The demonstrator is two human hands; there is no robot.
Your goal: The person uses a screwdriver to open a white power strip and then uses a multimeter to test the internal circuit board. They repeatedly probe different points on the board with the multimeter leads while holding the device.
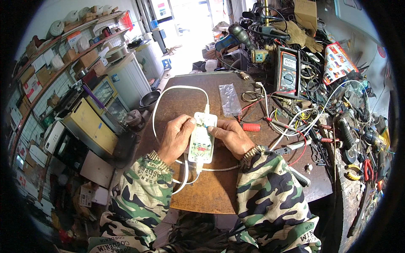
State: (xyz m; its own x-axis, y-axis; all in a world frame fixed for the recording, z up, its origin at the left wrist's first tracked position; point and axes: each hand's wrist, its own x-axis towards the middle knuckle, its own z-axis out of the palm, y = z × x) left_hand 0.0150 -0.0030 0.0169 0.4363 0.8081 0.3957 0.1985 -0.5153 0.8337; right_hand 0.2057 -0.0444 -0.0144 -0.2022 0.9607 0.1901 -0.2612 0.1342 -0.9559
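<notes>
An opened white plastic case with a circuit board [201, 141] inside is held up over the middle of the wooden table. My left hand [175, 137] grips its left edge, the thumb near the top corner. My right hand [232, 135] holds the right edge, its thumb pressed on the upper part of the board. A white cable [180, 87] runs out of the case's far end and loops round to the left. More white cable comes out of the near end and lies under and around the case. The fingers beneath the case are hidden.
A clear plastic bag [229, 100] and a red cylinder [251, 127] lie beyond my right hand. A multimeter [288, 69] stands at the far right. Tangled wires, pliers [368, 170] and other tools crowd the right side. A dark pan [149, 100] and shelves [80, 31] are on the left.
</notes>
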